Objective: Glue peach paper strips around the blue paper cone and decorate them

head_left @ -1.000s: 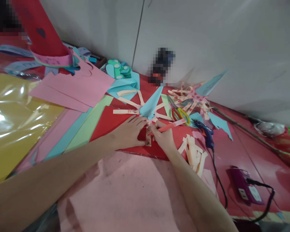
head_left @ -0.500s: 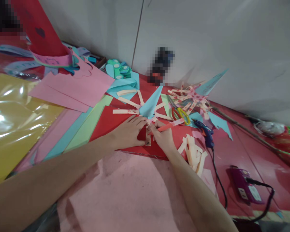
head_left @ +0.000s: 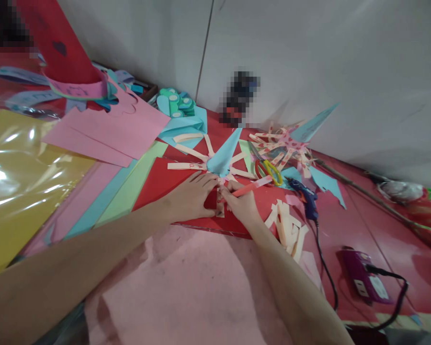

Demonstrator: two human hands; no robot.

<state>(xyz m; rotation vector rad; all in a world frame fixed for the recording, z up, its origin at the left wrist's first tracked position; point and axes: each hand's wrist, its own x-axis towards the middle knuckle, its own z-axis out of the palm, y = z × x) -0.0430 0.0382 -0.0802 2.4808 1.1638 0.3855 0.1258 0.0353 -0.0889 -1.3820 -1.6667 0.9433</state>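
A light-blue paper cone (head_left: 224, 155) ringed by cream paper strips (head_left: 191, 152) rests on red sheets (head_left: 154, 184). The strip at the left carries red letters. My right hand (head_left: 241, 203) grips a red-pink marker (head_left: 253, 186), its lower end at the strip (head_left: 220, 210) that points toward me; the tip is hidden by my fingers. Flat beside that same strip lies my left hand (head_left: 192, 195), its fingers stretched toward the cone's base and its thumb near the strip's edge.
Scissors with red and yellow handles (head_left: 273, 172), a blue glue gun (head_left: 307, 199) and loose cream strips (head_left: 289, 227) lie to the right. A second cone piece (head_left: 314, 125) stands by the wall. Pink sheets (head_left: 107, 129) lie left; a purple power socket (head_left: 368, 277) sits far right.
The marker's upper end has shifted slightly left with a small movement of my right hand. My left hand and the cone piece stay in place.
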